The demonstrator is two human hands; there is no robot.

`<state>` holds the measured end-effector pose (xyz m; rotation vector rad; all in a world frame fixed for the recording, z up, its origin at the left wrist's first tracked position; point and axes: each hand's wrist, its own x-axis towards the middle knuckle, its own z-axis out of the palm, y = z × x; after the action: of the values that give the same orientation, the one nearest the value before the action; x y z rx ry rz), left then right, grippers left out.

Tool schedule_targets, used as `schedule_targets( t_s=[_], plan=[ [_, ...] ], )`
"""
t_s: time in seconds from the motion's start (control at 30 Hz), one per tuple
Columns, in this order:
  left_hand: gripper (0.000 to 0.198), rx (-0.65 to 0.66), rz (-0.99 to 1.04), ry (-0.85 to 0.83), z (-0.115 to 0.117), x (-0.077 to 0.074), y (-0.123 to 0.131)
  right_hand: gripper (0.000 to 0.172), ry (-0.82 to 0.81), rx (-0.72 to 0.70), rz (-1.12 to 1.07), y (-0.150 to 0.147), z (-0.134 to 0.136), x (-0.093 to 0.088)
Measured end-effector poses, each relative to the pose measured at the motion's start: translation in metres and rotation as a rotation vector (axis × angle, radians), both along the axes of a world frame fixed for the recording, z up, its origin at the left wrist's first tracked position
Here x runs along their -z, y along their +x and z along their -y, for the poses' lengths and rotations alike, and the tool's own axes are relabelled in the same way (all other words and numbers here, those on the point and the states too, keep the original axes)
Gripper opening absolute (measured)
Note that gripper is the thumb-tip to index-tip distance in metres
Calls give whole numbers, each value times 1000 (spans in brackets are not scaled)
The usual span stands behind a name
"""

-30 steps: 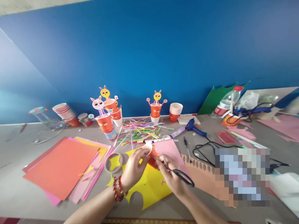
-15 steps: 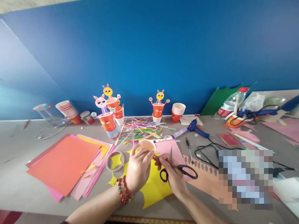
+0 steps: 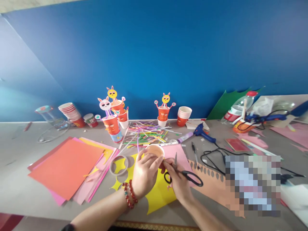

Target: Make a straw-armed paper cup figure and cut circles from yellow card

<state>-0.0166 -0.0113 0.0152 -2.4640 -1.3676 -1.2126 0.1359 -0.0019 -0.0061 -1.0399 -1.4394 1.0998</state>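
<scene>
Head view, work in hand. My left hand holds a paper cup above the yellow sheet, low over the surface; the fingers are clamped round its wall. My right hand has its fingers closed on the scissors, one black loop showing under the thumb.

Progress, as I judge it: the cup's rim looks whole and bears no ears, face or arms, whereas the bunny cups at the back of the surface are complete, so the cutting and dressing of this cup are all left. Its lower wall is hidden by my fingers, so a cut there may exist that I cannot tell.

Orientation: the cup's mouth opens upward and a little toward me, its pale inside showing; its long axis runs from the base in my palm up to the rim, near upright. The scissors' blades lie together, pointing away toward the blue wall, tip just beside the cup's rim, handles trailing to my right
</scene>
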Motion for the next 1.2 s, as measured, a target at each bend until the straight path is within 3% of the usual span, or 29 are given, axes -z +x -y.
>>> schedule_targets(
  t_s=[0.3, 0.6, 0.83, 1.03, 1.2],
  plan=[
    [12, -78, 171, -85, -6, 5, -1, 25, 90, -43, 126, 6, -2, -1],
    [13, -49, 132, -218, -7, 7, -2, 16, 425, 47, 358, 7, -6, 5],
    [7, -56, 49, -157, -4, 1, -4, 25, 624, 39, 537, 10, -10, 1],
    [12, -14, 169, -254, -3, 6, 0, 25, 543, 44, 450, 11, -8, 0],
    [14, 43, 374, -310, -4, 15, 5, 26, 243, 62, 289, 7, 0, 5]
  ],
)
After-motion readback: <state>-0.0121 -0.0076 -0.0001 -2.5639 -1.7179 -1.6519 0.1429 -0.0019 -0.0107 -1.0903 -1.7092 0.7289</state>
